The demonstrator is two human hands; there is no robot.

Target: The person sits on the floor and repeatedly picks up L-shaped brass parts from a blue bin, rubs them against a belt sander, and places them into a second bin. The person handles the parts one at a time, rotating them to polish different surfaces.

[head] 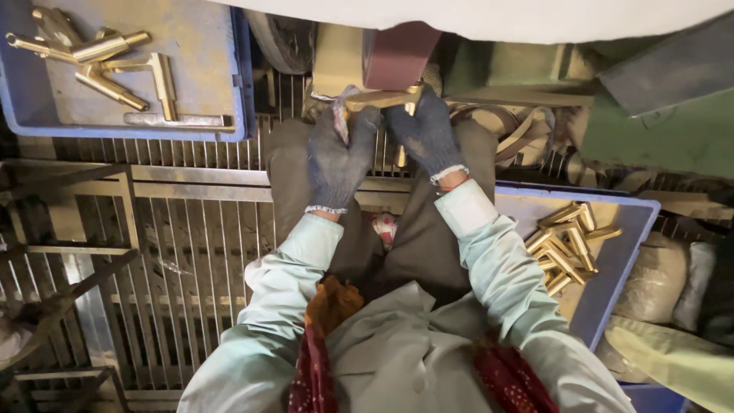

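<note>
Grating floor (191, 252) of metal bars filled most of lower-left view, w/ green machine body (657, 115) at upper right. Blue tray (241, 76) sat at upper left on the grating, holding a few brass fittings (107, 65), elbow-shaped and straight, spread loosely. Second blue tray (612, 275) sat at person's right side, w/ pile of brass parts (566, 245) bunched against its far corner. Person wore pale green sleeves and dark knit gloves, w/ dark cloth over lap. Sanding belt (397, 53), reddish-brown, ran over the machine just above both hands, beside a tan housing (336, 57). Left hand (340, 157) was curled shut around left end of brass piece (382, 99), fingers wrapped over it, w/ bit of pale rag showing at fingertips. Right hand (424, 130) was closed on right end of same piece, fingers bent over top. Brass piece was held horizontal between both hands, right under lower edge of belt; couldn't tell if it touched belt or sat just below. Thin brass stem hung down from piece between the hands. Both trays were well apart from hands.
</note>
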